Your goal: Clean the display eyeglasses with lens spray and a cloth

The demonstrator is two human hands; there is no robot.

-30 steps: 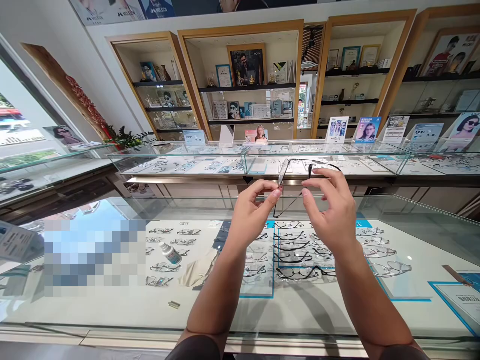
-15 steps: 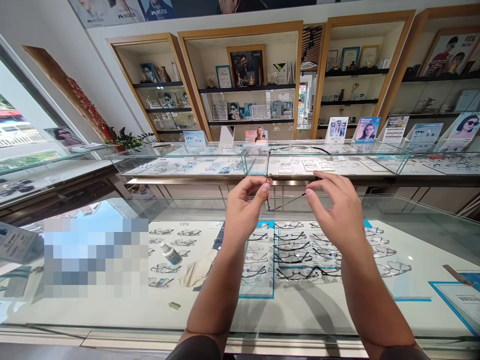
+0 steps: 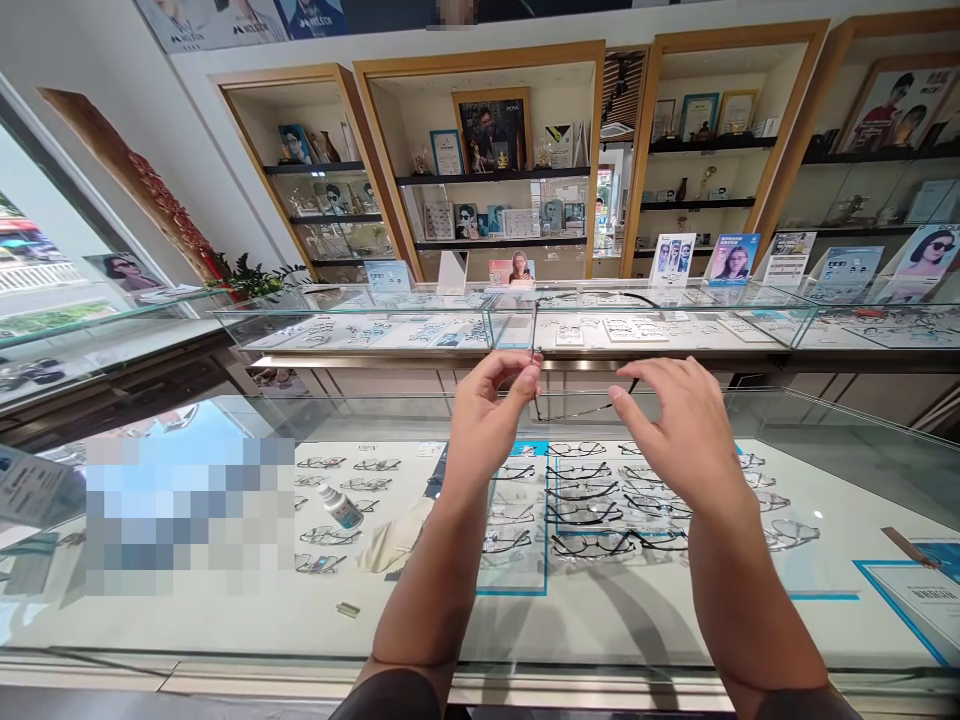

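My left hand [image 3: 491, 410] pinches a thin dark pair of glasses [image 3: 579, 412] between thumb and fingertips, in the air above the glass counter. One slim part of the glasses runs up from the pinch, and another stretches toward my right hand [image 3: 667, 420]. That hand hovers at the far side of the glasses, thumb and fingers apart; a dark end of the glasses shows just behind its fingertips, and whether they touch is hard to see. Under the glass, rows of eyeglasses [image 3: 585, 514] lie below my hands. A white bottle [image 3: 342, 507] and a pale cloth [image 3: 382, 542] are left of my left forearm.
The glass counter [image 3: 405, 625] spans the front, with a small greenish clip-like piece [image 3: 348, 609] on its left part. A framed sheet [image 3: 919, 605] lies at right. Beyond stands another display case [image 3: 450, 335] with upright cards, and wall shelves [image 3: 491, 180] behind it.
My right hand has shifted slightly right and its fingers have come away from the end of the glasses. My left hand keeps its pinch in about the same place.
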